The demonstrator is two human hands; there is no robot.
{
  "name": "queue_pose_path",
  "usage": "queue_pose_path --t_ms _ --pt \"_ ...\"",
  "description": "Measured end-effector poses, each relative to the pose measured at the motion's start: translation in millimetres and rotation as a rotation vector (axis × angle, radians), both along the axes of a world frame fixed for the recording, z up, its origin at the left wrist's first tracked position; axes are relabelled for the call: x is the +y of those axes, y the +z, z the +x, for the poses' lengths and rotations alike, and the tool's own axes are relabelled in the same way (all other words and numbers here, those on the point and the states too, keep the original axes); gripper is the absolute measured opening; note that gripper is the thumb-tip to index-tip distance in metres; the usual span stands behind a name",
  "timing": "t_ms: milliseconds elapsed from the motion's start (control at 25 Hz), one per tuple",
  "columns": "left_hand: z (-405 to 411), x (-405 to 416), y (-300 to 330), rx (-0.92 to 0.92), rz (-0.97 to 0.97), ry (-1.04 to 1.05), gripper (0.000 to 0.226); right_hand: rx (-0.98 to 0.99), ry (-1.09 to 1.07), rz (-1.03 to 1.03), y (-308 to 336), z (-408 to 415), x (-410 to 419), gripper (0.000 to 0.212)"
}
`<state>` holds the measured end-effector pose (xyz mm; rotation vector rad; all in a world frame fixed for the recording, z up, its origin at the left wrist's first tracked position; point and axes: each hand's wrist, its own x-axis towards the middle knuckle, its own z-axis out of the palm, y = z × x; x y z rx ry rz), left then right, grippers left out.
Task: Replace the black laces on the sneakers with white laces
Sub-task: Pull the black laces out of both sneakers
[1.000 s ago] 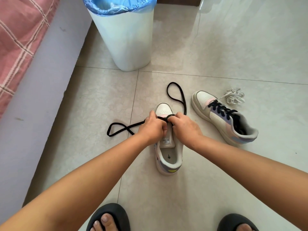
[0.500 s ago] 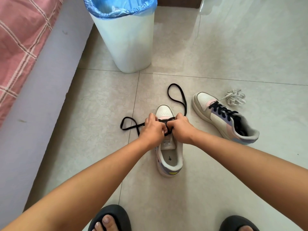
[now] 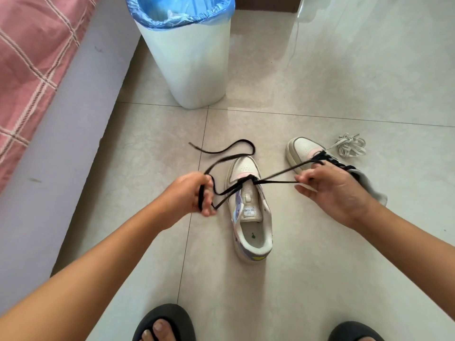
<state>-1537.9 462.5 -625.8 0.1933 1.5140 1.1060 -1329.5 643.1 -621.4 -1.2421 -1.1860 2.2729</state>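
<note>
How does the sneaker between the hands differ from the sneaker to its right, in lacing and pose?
The pale pastel sneaker between the hands keeps its black lace only near the toe, pulled out sideways by the left hand and right hand. The matching right-side sneaker looks fully laced in black. The first points straight away; the second lies angled. Both stand upright on the floor.

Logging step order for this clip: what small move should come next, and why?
Probably pull the black lace out of the last eyelets by the toe. Both hands, left and right, hold it taut, and the near sneaker is otherwise unlaced.
</note>
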Motion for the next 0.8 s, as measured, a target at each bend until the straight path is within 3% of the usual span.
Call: queue_pose_path --t_ms 120,280,320,400,480,560,680,800 --pt "1.8 -23.0 -19.3 0.214 -0.426 -0.222 0.011 -0.041 -0.175 0.063 3.5 13.1 5.5 0.028" --pt "8.5 -33.9 -40.8 0.25 -0.613 -0.275 0.007 -0.038 -0.424 0.059 0.4 14.0 20.6 0.03" --pt "10.3 -30.7 -42.7 0.333 -0.637 -0.34 0.017 -0.141 -0.347 0.076 -1.9 11.0 19.5 0.025" --pt "11.4 -13.7 -45.8 0.665 -0.617 -0.531 0.036 -0.506 0.03 0.167 -16.5 6.4 8.1 0.011" --pt "12.8 13.1 -41.8 0.9 -0.388 -0.549 0.029 -0.775 0.355 0.292 -34.6 2.0 -13.5 0.032" --pt "15.7 42.3 -38.4 1.012 -0.188 -0.553 0.021 -0.842 0.487 0.522 -42.7 -4.3 -35.3 0.044" --pt "20.5 75.5 -41.3 1.153 -0.13 -0.678 0.022 -0.774 0.612 0.843 -38.9 -14.6 -57.1 0.041" --pt "20.3 89.4 -45.2 1.269 -0.171 -0.84 0.021 -0.849 0.836 0.844 -37.1 -23.7 -64.3 0.033"
